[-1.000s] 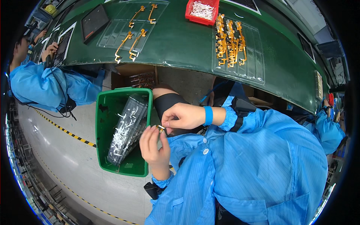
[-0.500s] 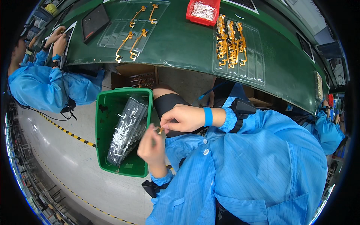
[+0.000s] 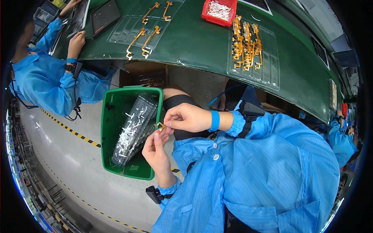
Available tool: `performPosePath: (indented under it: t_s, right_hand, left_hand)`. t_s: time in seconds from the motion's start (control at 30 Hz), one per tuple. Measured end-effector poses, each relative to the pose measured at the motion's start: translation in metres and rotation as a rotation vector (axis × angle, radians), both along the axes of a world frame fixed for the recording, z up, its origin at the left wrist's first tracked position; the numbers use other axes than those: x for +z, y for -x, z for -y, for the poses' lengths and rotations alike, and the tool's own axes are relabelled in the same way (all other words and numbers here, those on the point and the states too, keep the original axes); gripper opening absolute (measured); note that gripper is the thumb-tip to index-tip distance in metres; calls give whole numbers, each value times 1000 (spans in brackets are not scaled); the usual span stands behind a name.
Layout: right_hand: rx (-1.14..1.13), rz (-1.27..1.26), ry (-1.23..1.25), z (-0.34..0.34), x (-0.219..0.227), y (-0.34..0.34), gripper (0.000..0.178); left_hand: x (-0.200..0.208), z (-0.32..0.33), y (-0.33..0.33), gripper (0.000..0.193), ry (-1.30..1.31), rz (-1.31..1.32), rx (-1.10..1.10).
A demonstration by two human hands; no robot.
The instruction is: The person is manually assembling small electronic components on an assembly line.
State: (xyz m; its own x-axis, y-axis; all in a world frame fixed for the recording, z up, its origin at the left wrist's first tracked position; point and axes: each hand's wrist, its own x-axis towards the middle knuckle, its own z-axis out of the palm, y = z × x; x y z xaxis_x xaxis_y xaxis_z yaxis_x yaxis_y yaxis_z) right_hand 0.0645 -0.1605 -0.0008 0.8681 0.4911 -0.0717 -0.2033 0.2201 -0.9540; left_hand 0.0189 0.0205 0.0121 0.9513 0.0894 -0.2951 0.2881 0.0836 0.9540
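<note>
A small orange flex cable is held above the rim of a green bin. My right hand, with a blue band at the wrist, pinches it between thumb and fingers. Below it, my left hand also has its fingertips closed on the cable, thumb raised; its exact grip is partly hidden. Inside the green bin lie dark plastic trays strewn with white strips.
On the green table, a clear tray holds several spaced flex cables; another holds a dense group. A red box contains white pieces. A co-worker sits at left. Under the table is a cardboard box.
My left hand, blurred before, is now sharp with its fingertips nearer the right hand's, and more of the flex cable shows. The view has shifted slightly; the co-worker's hands have moved apart.
</note>
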Motion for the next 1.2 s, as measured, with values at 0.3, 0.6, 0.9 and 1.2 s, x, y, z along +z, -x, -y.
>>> performPosePath:
  t_s: [0.3,0.6,0.9,1.2]
  right_hand:
    - [-9,62,73,11,13,8,17]
    - [27,-10,158,19,18,9,19]
    - [-11,-29,112,17,20,13,17]
    - [-57,-59,129,17,29,18,18]
  left_hand:
    - [1,19,-2,21,-56,138,-6]
    - [8,33,0,19,-141,238,-87]
    - [10,43,5,21,-108,257,-7]
    - [6,46,8,23,-182,262,25]
